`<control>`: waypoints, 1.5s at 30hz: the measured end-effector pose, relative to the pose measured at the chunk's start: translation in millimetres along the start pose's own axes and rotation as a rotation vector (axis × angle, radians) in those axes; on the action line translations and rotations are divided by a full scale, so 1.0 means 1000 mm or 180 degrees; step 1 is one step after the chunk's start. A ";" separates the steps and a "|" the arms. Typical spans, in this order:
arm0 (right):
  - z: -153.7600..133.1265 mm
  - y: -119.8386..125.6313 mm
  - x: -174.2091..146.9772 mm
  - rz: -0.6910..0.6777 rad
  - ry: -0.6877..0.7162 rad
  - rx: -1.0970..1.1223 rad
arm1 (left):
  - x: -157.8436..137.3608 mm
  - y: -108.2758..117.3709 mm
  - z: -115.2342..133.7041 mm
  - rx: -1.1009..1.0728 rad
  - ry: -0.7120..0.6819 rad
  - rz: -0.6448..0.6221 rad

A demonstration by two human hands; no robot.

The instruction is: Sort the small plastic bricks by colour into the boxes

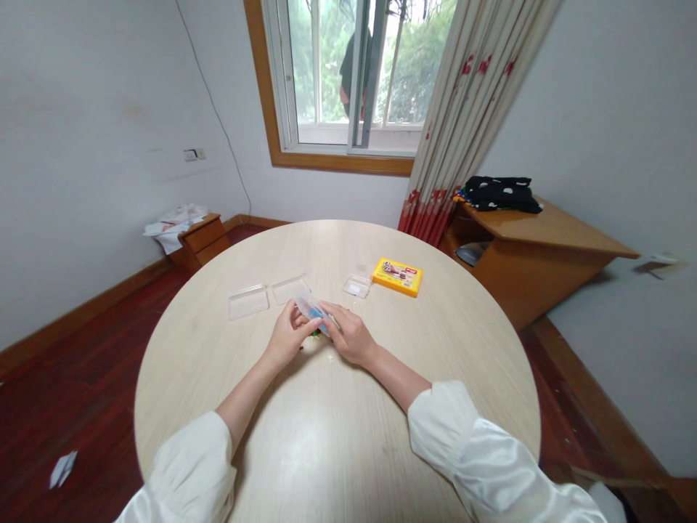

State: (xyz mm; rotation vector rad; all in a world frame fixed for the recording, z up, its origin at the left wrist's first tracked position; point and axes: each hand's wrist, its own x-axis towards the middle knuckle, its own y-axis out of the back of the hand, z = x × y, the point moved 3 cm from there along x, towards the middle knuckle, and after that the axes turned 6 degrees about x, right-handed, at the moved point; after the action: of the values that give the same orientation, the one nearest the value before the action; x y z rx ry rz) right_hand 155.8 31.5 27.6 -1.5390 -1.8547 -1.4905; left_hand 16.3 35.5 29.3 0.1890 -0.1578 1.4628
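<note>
Between both hands I hold a small clear plastic box (310, 308) tilted above the table, with something blue showing in it. My left hand (290, 335) grips its left side, thumb along the near edge. My right hand (351, 335) is closed on its right side. Under the hands lie some tiny dark, green and yellowish pieces (316, 334), partly hidden and too small to name. Just beyond my left hand rests an open clear plastic case (248, 301). A smaller clear box (356, 286) sits past my right hand, beside a yellow box (397, 277) with a printed picture.
The round pale wooden table (337, 436) stands before me. At the right is a wooden desk (549, 240) with folded black cloth (501, 194). A small cabinet (204, 240) with papers stands at the left. A person (353, 73) is partly visible outside the window.
</note>
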 end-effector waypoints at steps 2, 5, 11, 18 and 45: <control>0.000 -0.001 0.000 -0.0066 0.0067 -0.0094 | 0.000 0.001 0.000 0.0083 0.0012 0.0031; 0.004 0.000 -0.001 -0.0099 0.0033 -0.0132 | 0.000 0.001 -0.001 0.0156 0.0092 0.0048; 0.022 0.010 -0.003 0.0309 -0.0623 -0.0161 | -0.003 0.003 0.001 0.0194 0.0132 -0.0156; 0.027 0.005 -0.004 0.0506 -0.0744 0.0164 | 0.001 0.012 0.005 0.0234 0.0115 0.0128; 0.042 0.013 -0.007 0.0864 -0.1082 0.0392 | 0.004 0.028 -0.023 0.0839 -0.0023 0.0379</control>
State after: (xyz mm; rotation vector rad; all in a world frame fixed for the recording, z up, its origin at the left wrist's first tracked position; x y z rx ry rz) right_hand 184.1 61.5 11.7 -1.9851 -1.7758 -1.0265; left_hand -11.6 47.2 8.3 0.4045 0.0193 1.5994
